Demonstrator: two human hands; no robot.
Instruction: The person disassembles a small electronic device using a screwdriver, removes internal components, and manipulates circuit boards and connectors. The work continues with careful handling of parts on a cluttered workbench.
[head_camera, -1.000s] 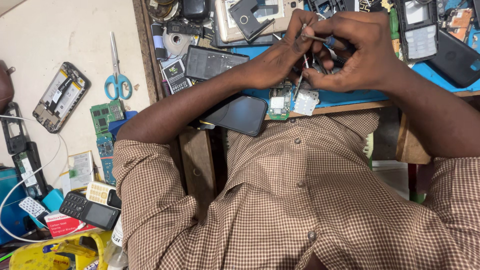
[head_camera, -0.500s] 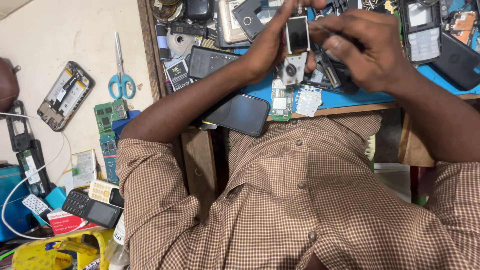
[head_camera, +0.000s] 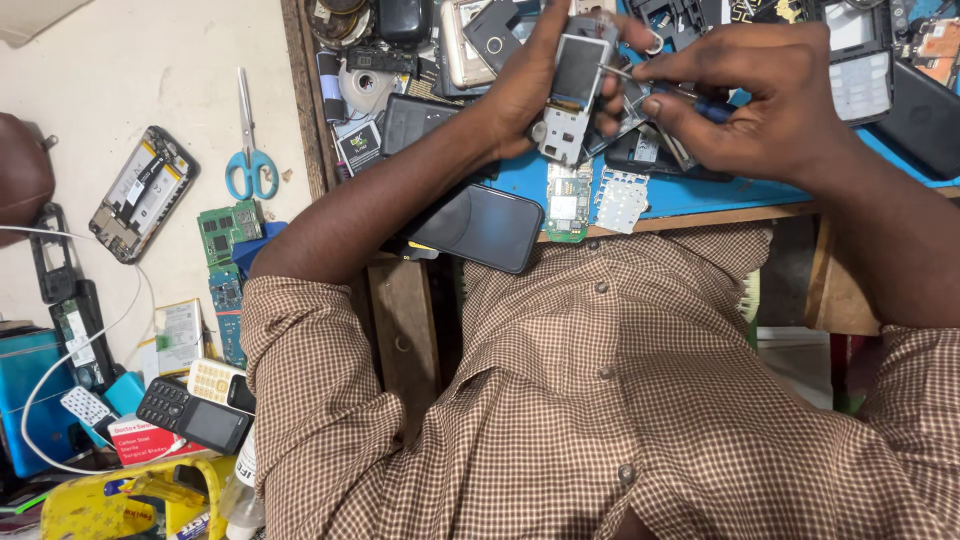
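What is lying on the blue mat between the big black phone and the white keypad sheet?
In the head view, a small green circuit board lies between the black phone and the white keypad sheet.

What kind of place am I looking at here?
Likely a mobile phone repair bench: the left hand holds an opened phone, with loose circuit boards and dismantled handsets scattered around.

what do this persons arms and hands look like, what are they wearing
Both hands, the left hand and the right hand, are bare: no gloves, and no rings or watch show. The forearms are uncovered; short sleeves of a brown-and-cream checked buttoned shirt end about the elbows.
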